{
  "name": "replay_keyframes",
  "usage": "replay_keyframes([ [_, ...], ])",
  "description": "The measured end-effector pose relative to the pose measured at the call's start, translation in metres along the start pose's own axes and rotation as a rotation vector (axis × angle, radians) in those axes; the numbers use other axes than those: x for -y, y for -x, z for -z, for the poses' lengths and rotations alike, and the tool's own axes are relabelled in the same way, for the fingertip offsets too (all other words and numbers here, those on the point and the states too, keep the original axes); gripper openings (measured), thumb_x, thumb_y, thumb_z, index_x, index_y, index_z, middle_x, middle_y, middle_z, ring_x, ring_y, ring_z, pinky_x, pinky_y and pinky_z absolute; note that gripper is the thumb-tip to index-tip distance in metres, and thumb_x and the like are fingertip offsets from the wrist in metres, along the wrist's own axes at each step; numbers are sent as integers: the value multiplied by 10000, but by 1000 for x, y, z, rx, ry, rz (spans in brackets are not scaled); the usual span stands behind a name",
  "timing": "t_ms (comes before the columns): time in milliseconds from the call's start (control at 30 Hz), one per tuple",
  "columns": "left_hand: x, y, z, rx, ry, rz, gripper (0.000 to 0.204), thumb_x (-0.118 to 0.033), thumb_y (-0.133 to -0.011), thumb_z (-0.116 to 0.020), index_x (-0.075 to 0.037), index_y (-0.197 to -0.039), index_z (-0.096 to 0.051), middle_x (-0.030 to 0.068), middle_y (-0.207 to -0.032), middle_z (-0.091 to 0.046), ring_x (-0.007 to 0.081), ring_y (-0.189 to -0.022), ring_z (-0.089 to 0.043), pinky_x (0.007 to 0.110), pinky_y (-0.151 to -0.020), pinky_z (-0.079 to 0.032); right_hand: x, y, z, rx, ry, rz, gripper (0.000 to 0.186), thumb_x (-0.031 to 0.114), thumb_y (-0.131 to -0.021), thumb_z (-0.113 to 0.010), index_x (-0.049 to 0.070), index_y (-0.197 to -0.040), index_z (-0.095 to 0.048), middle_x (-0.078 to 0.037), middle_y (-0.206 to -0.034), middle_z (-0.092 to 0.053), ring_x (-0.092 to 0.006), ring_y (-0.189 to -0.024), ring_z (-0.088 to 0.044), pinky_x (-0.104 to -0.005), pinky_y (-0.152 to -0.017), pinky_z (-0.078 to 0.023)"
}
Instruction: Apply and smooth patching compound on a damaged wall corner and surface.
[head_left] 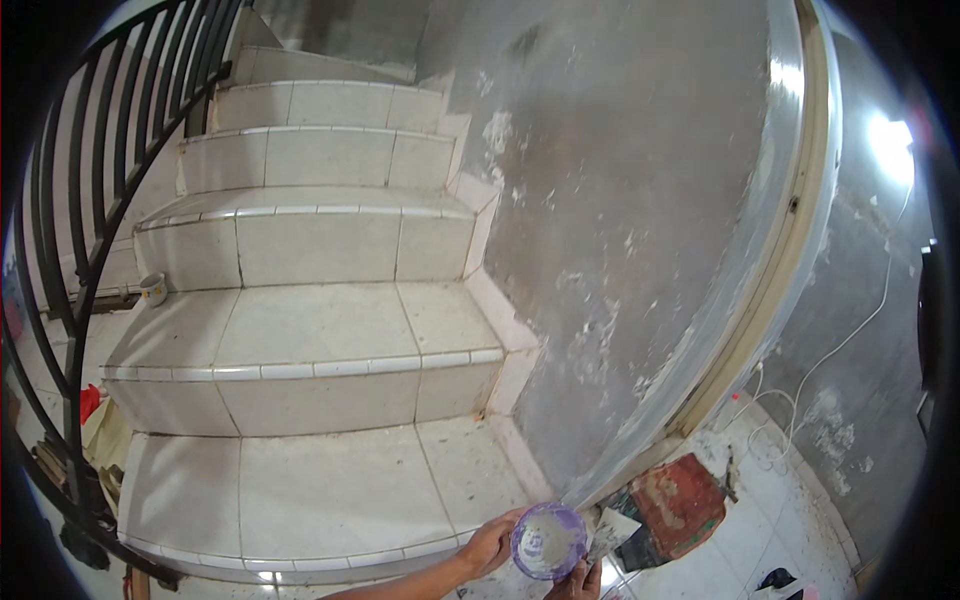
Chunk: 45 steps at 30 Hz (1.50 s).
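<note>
A round purple bowl point(519, 560) with wet-looking grey-white paste point(545, 540) inside is at the bottom of the view, off the lowest step's right end. My left hand point(490, 543) comes from the left and grips its rim, fingers closed. At the bowl's lower right side is my right hand point(577, 582), with its fingers bent round a putty knife. The smeared, broad metal blade of this putty knife point(612, 530) points up, just right of the bowl. The handle is mostly hidden in the fingers.
White tiled stairs point(320, 325) rise ahead, with a dark metal railing point(75, 345) on the left. A small cup point(153, 289) stands on a step. Right are a patchy grey wall point(610, 200), a door frame point(745, 345), a worn red container point(680, 508) and a white cable point(797, 405).
</note>
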<state>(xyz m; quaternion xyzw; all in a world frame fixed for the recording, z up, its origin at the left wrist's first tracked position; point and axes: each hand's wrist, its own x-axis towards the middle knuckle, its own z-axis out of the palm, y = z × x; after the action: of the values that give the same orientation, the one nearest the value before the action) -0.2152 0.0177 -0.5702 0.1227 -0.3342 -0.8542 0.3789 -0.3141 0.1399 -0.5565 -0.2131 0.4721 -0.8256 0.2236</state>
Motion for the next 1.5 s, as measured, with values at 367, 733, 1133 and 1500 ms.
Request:
replay_keyframes([
  [367, -27, 13, -32, 26, 234, 183, 653, -517, -992, -301, -6, -1385, -402, 149, -1344, -524, 265, -1247, -498, 414, -1082, -355, 26, 8, -9, 132, 150, -43, 328, 90, -923, -550, -20, -1232, -557, -18, -919, -592, -87, -705, -481, -221, -637, -407],
  [733, -92, -2, -3, -170, 229, -84, 694, -585, -925, -269, -83, -1362, -464, 127, -1324, -543, 309, -1203, -533, 461, -1045, -405, 110, -34, -46, 702, 954, 551, 313, 28, -841, -608, 18, -1152, -642, -57, -697, -505, -155, -580, -498, -296, -523, -408],
  [1133, -87, 8, -13, -58, 97, 99, 607, -493, -951, -295, -43, -1294, -513, 141, -1229, -602, 266, -1111, -601, 407, -971, -482, 114, -71, -87, 1152, 1245, 977, 303, 77, -748, -677, 104, -1049, -663, -40, -746, -548, -208, -698, -607, -338, -595, -513],
  [1500, -83, 1, 1, 13, 163, 308, 620, -536, -950, -305, -71, -1289, -537, 116, -1227, -613, 249, -1104, -614, 412, -937, -515, 121, -73, -91, 1241, 1427, 1008, 255, 86, -763, -631, 106, -1005, -711, -30, -836, -577, -174, -756, -598, -312, -623, -516],
])
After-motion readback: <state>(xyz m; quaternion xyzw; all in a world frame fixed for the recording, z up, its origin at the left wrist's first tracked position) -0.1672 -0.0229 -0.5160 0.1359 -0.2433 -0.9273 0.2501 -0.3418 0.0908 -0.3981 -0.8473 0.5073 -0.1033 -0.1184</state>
